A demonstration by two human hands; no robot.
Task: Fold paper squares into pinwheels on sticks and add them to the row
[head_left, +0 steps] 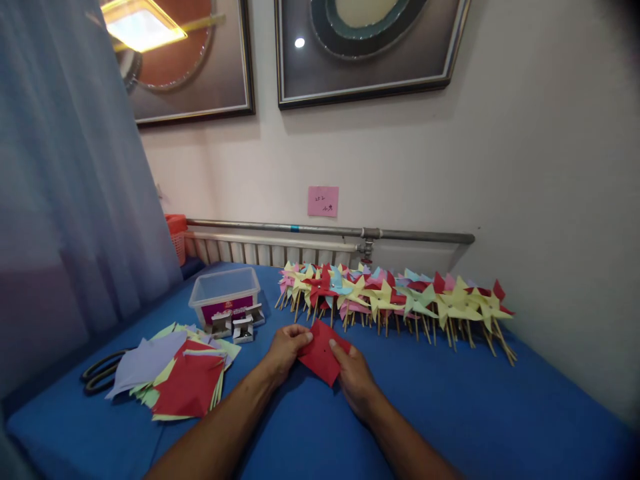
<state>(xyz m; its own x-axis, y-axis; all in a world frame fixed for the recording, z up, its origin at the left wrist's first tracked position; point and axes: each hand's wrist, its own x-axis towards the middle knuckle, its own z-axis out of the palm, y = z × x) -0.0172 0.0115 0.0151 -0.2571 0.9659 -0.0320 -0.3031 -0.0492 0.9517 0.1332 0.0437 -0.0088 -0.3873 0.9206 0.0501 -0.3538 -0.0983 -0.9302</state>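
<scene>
Blue table [450,413], hands (both) pinching red paper [320,357]

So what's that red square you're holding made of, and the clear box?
The red square looks like thin matte paper: it bends between the left hand and right hand. The clear box looks like glossy see-through plastic, since the blue table shows through its walls.

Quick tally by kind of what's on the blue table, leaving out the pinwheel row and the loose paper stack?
Red paper square, held by left hand and right hand: 1
Clear plastic tub: 1
Small white boxes: 3
Scissors: 1
Total: 6
The pinwheels and paper stack are too dense to count.
</scene>
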